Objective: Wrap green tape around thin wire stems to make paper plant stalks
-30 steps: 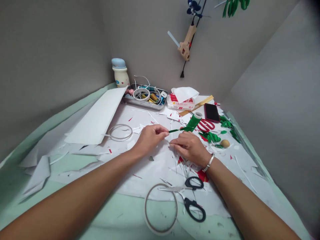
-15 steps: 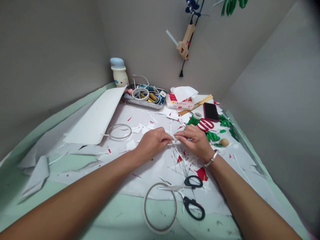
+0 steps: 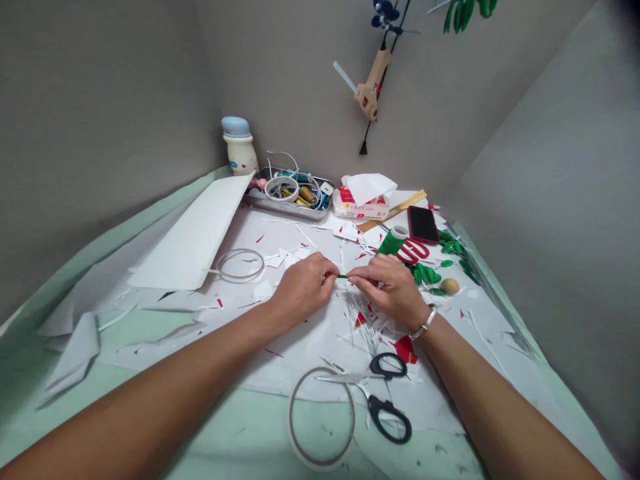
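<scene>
Green strip (image 3: 342, 276) lies level, its long axis running side to side, pinched at either end by the left hand (image 3: 303, 287) and right hand (image 3: 393, 290), which are close together.

The left hand (image 3: 303, 287) could pass over the white paper (image 3: 310, 353), scissors (image 3: 361, 377) perhaps blocking nearer

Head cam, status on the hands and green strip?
Left hand and right hand pinching green strip between them. Green tape roll just past right hand. Paper scraps beneath, scissors nearer the person.
</scene>
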A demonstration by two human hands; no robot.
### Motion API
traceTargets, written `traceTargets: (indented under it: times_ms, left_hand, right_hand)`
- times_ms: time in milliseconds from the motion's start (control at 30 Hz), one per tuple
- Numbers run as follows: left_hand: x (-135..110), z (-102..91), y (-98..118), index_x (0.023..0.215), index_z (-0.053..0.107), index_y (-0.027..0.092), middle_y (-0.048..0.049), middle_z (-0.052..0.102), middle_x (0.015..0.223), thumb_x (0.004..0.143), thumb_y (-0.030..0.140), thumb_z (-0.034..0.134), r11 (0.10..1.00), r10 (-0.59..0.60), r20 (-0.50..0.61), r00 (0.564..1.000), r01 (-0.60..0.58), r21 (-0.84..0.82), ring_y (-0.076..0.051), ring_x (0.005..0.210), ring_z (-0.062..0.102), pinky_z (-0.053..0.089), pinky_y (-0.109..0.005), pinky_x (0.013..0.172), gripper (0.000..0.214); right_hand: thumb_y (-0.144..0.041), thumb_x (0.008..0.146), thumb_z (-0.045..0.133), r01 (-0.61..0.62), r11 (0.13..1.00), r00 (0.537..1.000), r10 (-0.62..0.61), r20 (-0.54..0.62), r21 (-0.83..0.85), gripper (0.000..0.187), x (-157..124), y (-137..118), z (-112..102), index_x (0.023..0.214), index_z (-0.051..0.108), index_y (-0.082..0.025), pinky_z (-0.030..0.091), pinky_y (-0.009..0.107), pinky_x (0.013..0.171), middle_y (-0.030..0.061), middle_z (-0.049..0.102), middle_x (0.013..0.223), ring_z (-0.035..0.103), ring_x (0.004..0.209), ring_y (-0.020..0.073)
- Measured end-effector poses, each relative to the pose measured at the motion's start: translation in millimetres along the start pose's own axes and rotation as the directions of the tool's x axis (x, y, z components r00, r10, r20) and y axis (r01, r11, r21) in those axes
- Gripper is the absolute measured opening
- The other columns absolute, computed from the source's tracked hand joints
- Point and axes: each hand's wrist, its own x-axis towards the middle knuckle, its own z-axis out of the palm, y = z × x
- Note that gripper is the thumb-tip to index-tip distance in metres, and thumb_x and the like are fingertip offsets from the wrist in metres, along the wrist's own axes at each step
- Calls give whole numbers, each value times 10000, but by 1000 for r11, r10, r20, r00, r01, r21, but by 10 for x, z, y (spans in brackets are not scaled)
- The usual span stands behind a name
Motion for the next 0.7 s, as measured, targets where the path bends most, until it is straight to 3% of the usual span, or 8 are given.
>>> traceTargets:
  times_ms: [133,333,433,567,700]
  left_hand:
    - [-14,3,-35,897,659,193,-33,616,888,848,187,459,990,0,-79,997,11,143,-172,788,590,427,-280,663,206]
    - [-28,-9,-18,927,643,221,-23,604,908,878,188,440,972,40,-70,997,-22,234,-166,772,590,402,-269,616,212]
    - [-21,-21,3,948,627,207,-32,595,923,898,223,427,979,-2,-144,990,31,202,-168,790,586,409,-272,639,207]
    - [-5,-48,1,909,608,195,-34,591,913,884,211,436,991,-58,-196,979,81,108,-164,785,575,408,-277,663,174]
    - [25,-52,-32,851,598,185,-27,600,863,851,212,472,987,-142,-248,958,117,-110,-160,775,564,420,-281,706,129]
  right_hand:
    - [-312,881,573,49,998,999,-48,14,-40,183,-4,-38,8,839,718,-208,311,302,641,11,576,633,479,645,144]
    - [-318,878,576,2,999,1000,-3,-18,-46,180,14,2,-27,860,727,-221,316,301,646,15,564,631,476,664,156]
    - [-315,866,598,-40,999,999,40,-25,4,162,17,25,-35,855,731,-223,319,298,650,5,571,617,480,649,148]
    - [-302,859,613,-39,996,995,32,93,76,144,11,-7,5,842,729,-219,326,289,656,-4,596,621,508,634,128]
    - [-290,861,609,-38,995,991,26,132,93,134,-1,-50,52,864,725,-225,333,291,669,-5,624,636,534,638,125]
